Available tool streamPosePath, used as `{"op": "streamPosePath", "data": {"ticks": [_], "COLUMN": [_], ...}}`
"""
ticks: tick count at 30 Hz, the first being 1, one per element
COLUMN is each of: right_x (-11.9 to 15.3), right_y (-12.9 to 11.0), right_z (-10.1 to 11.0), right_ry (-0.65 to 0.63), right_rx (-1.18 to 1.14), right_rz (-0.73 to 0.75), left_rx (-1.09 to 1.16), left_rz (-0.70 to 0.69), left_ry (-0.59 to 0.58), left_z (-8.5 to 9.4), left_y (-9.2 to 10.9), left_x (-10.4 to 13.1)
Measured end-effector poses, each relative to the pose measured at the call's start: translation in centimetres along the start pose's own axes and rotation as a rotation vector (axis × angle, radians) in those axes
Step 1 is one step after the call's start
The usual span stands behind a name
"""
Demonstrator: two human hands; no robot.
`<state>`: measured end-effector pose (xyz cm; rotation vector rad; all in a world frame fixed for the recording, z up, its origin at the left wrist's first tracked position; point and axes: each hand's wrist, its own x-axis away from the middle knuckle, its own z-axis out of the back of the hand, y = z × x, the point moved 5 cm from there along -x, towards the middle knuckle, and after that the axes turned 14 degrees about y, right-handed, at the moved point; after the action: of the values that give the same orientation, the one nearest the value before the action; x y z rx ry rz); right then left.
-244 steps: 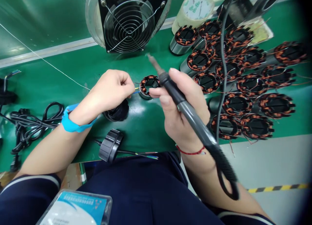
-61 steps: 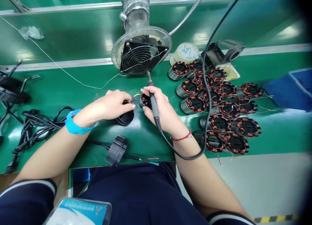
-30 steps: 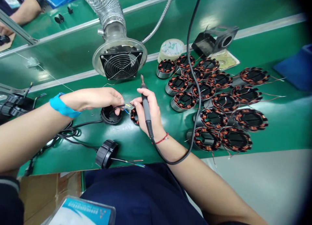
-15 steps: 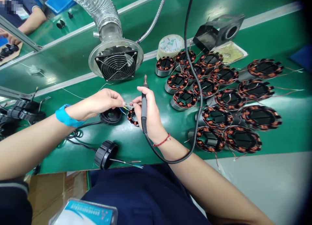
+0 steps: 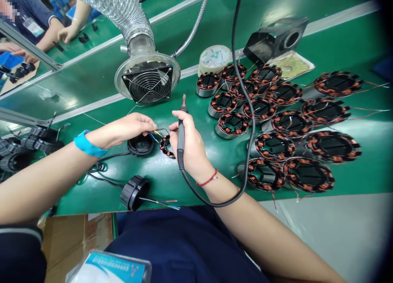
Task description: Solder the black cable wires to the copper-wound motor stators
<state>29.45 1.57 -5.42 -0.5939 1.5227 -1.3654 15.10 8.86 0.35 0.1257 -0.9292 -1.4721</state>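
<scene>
My left hand [image 5: 133,126] is closed, its fingertips pinching a thin dark wire [image 5: 162,129] whose bent end runs toward my right hand [image 5: 190,146]. That hand is wrapped around a soldering iron [image 5: 181,138], its tip pointing away from me. Its thumb and fingertips are beside a copper-wound stator [image 5: 166,147], which it partly covers. Below my left fingers sits a round black housing [image 5: 140,144], with blue and yellow wire ends [image 5: 155,136] beside it. Nearer me, a second black cap [image 5: 134,192] lies on its side with stripped wires sticking out.
Several stators [image 5: 273,146] stand at the right. Behind are a tape roll [image 5: 215,57], a black iron stand [image 5: 273,41] and a fume extractor fan [image 5: 149,84]. The iron's cord [image 5: 250,127] hangs across. Black parts [image 5: 39,140] lie left; another person's hand [image 5: 69,33] is beyond.
My fingertips have drawn slightly apart, and the dark wire between them shows more of its length. The view has shifted a little. Another person's hand has come into sight at upper left.
</scene>
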Motion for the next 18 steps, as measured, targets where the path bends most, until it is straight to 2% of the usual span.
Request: {"op": "streamPosePath", "data": {"ticks": [5,8,11,14,18], "right_x": [0.2,0.6,0.8,0.8,0.4], "right_y": [-1.3,-1.5,-1.2,-0.8,-0.8], "right_z": [-0.2,-0.6,-0.7,-0.6,-0.5], "right_ry": [-0.094,-0.163,-0.169,-0.158,-0.181], "right_rx": [0.090,0.104,0.095,0.090,0.108], "right_rz": [0.120,0.171,0.120,0.051,0.070], "left_rx": [0.067,0.075,0.061,0.029,0.028], "left_rz": [-0.180,-0.222,-0.205,-0.204,-0.242], "left_ry": [0.000,-0.007,0.022,0.099,0.170], "left_z": [0.5,0.7,0.6,0.4,-0.3], "left_y": [0.3,0.2,0.0,-0.1,-0.3], "left_x": [1.0,1.6,1.9,1.8,1.6]}}
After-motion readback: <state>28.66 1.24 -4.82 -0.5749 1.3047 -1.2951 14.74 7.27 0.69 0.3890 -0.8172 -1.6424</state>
